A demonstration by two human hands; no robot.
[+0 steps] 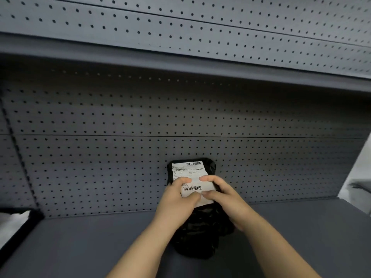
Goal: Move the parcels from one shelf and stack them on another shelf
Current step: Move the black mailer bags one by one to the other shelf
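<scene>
Grip: we are clamping the black parcel [200,235] between both hands, fingers and thumbs curled onto it from either side.
Left edge: a black-and-white bundle [15,225] is lying at the end of the shelf, too blurred for us to say what it is.
Shelf: the grey shelf board [80,249] is running across the frame under our forearms, with a perforated grey back panel [100,157] rising behind it.
Left hand: our left hand [177,195] is gripping the parcel's left side, its thumb pressing on the white shipping label [190,173] beside the lower barcode and its forefinger lying across the label higher up.
Parcel: it is standing on end just right of the shelf's middle, label facing us, its top leaning away toward the back panel. Its lower end is reaching down to the board, though we are not able to tell whether it is resting there.
Right hand: our right hand [223,199] is gripping the right side in the same way, thumb tip nearly meeting the left thumb on the label.
Overhead: the front lip of an upper shelf [180,63] is crossing the frame above the parcel.
Right edge: a pale surface [359,169] is showing past the end of the back panel, out of focus.
</scene>
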